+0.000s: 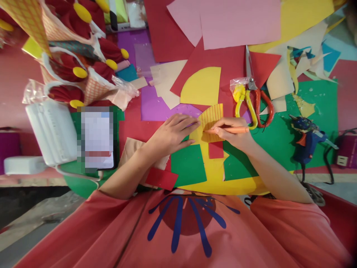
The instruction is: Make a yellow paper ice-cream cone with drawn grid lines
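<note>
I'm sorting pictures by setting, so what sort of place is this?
Probably a craft worktable; home or workshop, I can't tell. It holds a large pink paper sheet, metal scissors with red and yellow handles and a blue glue gun.

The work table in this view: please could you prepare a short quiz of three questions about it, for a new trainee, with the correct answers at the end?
1. What does the right hand hold against the striped paper?
(a) a brush
(b) an orange marker
(c) a knife

2. True or false: the glue gun lies to the right of the scissors.

3. Fill in the missing word: the phone lies on the person's ____ side.

Key: 1. b; 2. true; 3. left
</note>
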The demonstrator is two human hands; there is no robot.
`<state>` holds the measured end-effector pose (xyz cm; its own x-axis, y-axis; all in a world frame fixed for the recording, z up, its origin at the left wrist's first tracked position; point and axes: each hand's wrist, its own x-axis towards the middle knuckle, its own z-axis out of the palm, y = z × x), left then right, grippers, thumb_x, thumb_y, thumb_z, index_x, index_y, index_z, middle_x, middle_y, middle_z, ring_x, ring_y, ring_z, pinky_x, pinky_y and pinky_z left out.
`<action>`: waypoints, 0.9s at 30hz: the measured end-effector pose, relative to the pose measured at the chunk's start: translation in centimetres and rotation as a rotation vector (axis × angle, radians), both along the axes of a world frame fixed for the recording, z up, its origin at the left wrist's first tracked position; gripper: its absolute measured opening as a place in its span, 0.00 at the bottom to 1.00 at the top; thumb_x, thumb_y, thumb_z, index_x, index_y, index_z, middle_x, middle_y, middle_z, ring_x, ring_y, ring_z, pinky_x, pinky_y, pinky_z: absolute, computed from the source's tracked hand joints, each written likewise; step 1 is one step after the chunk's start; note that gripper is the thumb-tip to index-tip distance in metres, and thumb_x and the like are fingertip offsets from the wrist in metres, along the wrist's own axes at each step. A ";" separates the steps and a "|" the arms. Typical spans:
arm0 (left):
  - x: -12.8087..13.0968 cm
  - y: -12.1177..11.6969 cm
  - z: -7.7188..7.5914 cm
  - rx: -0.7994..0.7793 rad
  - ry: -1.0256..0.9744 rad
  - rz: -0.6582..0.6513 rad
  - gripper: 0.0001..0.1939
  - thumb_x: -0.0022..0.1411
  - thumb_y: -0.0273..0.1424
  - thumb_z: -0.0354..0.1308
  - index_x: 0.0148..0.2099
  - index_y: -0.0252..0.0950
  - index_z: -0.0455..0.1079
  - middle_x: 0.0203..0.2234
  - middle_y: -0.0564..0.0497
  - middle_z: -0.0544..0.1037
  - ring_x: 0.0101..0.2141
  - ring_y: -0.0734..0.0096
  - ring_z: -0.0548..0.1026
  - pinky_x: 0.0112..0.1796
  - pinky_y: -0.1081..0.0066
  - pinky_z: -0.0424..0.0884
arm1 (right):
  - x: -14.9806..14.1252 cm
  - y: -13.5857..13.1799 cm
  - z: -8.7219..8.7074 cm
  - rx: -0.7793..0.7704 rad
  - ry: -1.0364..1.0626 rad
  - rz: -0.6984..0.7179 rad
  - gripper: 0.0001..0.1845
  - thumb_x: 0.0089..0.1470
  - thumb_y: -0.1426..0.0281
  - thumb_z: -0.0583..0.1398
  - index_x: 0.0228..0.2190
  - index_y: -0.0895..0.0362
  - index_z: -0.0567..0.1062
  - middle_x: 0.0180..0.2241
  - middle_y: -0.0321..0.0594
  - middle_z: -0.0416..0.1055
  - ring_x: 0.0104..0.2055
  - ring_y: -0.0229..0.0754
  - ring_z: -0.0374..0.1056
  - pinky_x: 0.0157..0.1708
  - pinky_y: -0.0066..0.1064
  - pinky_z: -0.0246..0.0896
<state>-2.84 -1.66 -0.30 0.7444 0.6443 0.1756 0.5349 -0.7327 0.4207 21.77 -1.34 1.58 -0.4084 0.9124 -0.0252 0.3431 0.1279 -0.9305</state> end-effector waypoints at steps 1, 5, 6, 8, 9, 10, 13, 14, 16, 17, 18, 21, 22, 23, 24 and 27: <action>0.0 0.0 0.0 0.002 0.001 0.001 0.23 0.67 0.38 0.53 0.61 0.33 0.64 0.53 0.39 0.72 0.53 0.53 0.69 0.54 0.52 0.66 | 0.0 -0.1 0.0 0.010 0.012 -0.009 0.09 0.54 0.67 0.60 0.25 0.57 0.77 0.23 0.35 0.75 0.24 0.34 0.68 0.22 0.25 0.57; 0.0 0.1 0.0 0.005 -0.003 0.003 0.23 0.67 0.37 0.53 0.60 0.32 0.64 0.54 0.38 0.72 0.53 0.52 0.69 0.55 0.51 0.66 | -0.1 -0.6 0.0 0.052 0.072 -0.087 0.08 0.56 0.67 0.60 0.31 0.57 0.78 0.29 0.38 0.78 0.27 0.35 0.71 0.25 0.26 0.62; -0.1 0.1 0.0 0.004 -0.003 0.004 0.23 0.67 0.38 0.53 0.60 0.32 0.64 0.54 0.38 0.72 0.54 0.52 0.68 0.55 0.51 0.66 | -0.1 -0.8 -0.1 0.048 0.077 -0.096 0.08 0.56 0.67 0.60 0.33 0.57 0.78 0.29 0.38 0.78 0.27 0.35 0.71 0.25 0.26 0.63; -0.1 0.1 0.0 0.009 -0.002 0.008 0.23 0.67 0.38 0.53 0.61 0.32 0.64 0.55 0.39 0.72 0.54 0.52 0.68 0.55 0.51 0.66 | -0.1 -0.9 -0.1 0.029 0.077 -0.084 0.08 0.56 0.67 0.60 0.33 0.58 0.78 0.29 0.38 0.78 0.26 0.35 0.70 0.24 0.26 0.63; -0.1 0.1 0.0 0.013 0.000 0.010 0.24 0.67 0.38 0.52 0.61 0.32 0.63 0.55 0.39 0.71 0.54 0.52 0.68 0.55 0.51 0.66 | -0.1 -0.8 -0.2 0.023 0.070 -0.070 0.09 0.56 0.66 0.60 0.33 0.58 0.78 0.28 0.38 0.78 0.26 0.35 0.70 0.23 0.26 0.62; -0.1 0.2 0.0 0.017 0.005 0.012 0.24 0.68 0.38 0.52 0.61 0.32 0.63 0.55 0.39 0.71 0.54 0.52 0.68 0.55 0.51 0.66 | -0.1 -0.8 -0.2 0.022 0.059 -0.057 0.09 0.56 0.66 0.60 0.33 0.58 0.78 0.27 0.38 0.77 0.25 0.35 0.70 0.23 0.26 0.61; -0.1 0.2 0.1 0.022 0.015 0.014 0.24 0.68 0.38 0.52 0.62 0.32 0.63 0.54 0.39 0.72 0.54 0.53 0.68 0.55 0.52 0.67 | -0.1 -0.6 -0.3 0.026 0.029 -0.040 0.09 0.57 0.66 0.60 0.32 0.58 0.78 0.27 0.37 0.77 0.26 0.34 0.70 0.23 0.25 0.60; -0.1 0.1 0.1 0.023 0.017 0.014 0.24 0.68 0.38 0.52 0.62 0.32 0.63 0.54 0.39 0.72 0.54 0.53 0.68 0.54 0.52 0.67 | -0.1 -0.5 -0.3 0.026 0.022 -0.039 0.09 0.57 0.66 0.60 0.32 0.58 0.77 0.27 0.37 0.77 0.26 0.34 0.70 0.24 0.25 0.59; -0.1 0.1 0.1 0.025 0.018 0.014 0.24 0.68 0.38 0.52 0.62 0.32 0.63 0.54 0.39 0.72 0.54 0.53 0.68 0.54 0.52 0.67 | -0.1 -0.5 -0.2 0.019 0.017 -0.038 0.09 0.57 0.66 0.60 0.32 0.58 0.77 0.28 0.37 0.77 0.27 0.34 0.70 0.24 0.25 0.59; -0.1 0.1 0.1 0.027 0.018 0.014 0.24 0.67 0.38 0.53 0.62 0.32 0.62 0.54 0.40 0.72 0.54 0.53 0.68 0.54 0.53 0.67 | -0.1 -0.5 -0.2 0.016 0.012 -0.037 0.09 0.57 0.65 0.60 0.32 0.58 0.77 0.28 0.38 0.77 0.27 0.34 0.70 0.24 0.25 0.59; -0.1 0.1 0.1 0.031 0.018 0.014 0.25 0.67 0.38 0.53 0.62 0.32 0.62 0.54 0.40 0.72 0.54 0.53 0.68 0.54 0.53 0.67 | -0.1 -0.5 -0.2 0.013 0.006 -0.036 0.10 0.57 0.65 0.60 0.32 0.58 0.77 0.28 0.38 0.77 0.27 0.34 0.69 0.24 0.25 0.59; -0.2 0.1 0.1 0.049 0.016 0.011 0.24 0.67 0.38 0.53 0.61 0.31 0.63 0.54 0.40 0.72 0.53 0.53 0.68 0.54 0.54 0.68 | -0.1 -0.4 -0.1 0.007 -0.010 -0.024 0.10 0.56 0.65 0.60 0.30 0.58 0.77 0.26 0.37 0.76 0.25 0.34 0.68 0.24 0.25 0.58; -0.2 0.1 0.1 0.053 0.016 0.009 0.24 0.67 0.38 0.53 0.61 0.31 0.63 0.54 0.40 0.72 0.53 0.53 0.69 0.54 0.54 0.68 | -0.1 -0.4 0.0 0.006 -0.013 -0.017 0.10 0.56 0.65 0.60 0.29 0.58 0.77 0.25 0.37 0.76 0.25 0.34 0.68 0.23 0.25 0.57; -0.2 0.1 0.1 0.055 0.014 0.007 0.24 0.67 0.37 0.53 0.61 0.31 0.63 0.54 0.40 0.72 0.53 0.53 0.69 0.53 0.54 0.68 | -0.1 -0.4 0.0 0.006 -0.015 -0.009 0.10 0.55 0.66 0.60 0.28 0.58 0.77 0.24 0.36 0.76 0.25 0.34 0.68 0.23 0.25 0.56; -0.2 0.1 0.1 0.053 0.014 0.007 0.24 0.67 0.37 0.53 0.61 0.31 0.63 0.54 0.40 0.72 0.53 0.53 0.69 0.53 0.54 0.68 | -0.1 -0.4 0.0 0.005 -0.017 -0.002 0.10 0.55 0.66 0.60 0.26 0.58 0.76 0.24 0.36 0.75 0.24 0.33 0.68 0.22 0.24 0.56; -0.1 0.1 0.1 0.045 0.015 0.019 0.24 0.67 0.37 0.53 0.61 0.31 0.63 0.54 0.40 0.72 0.53 0.53 0.69 0.54 0.53 0.68 | -0.1 -0.3 -0.1 0.009 -0.015 -0.002 0.10 0.54 0.68 0.60 0.25 0.58 0.76 0.23 0.36 0.75 0.24 0.33 0.67 0.22 0.24 0.55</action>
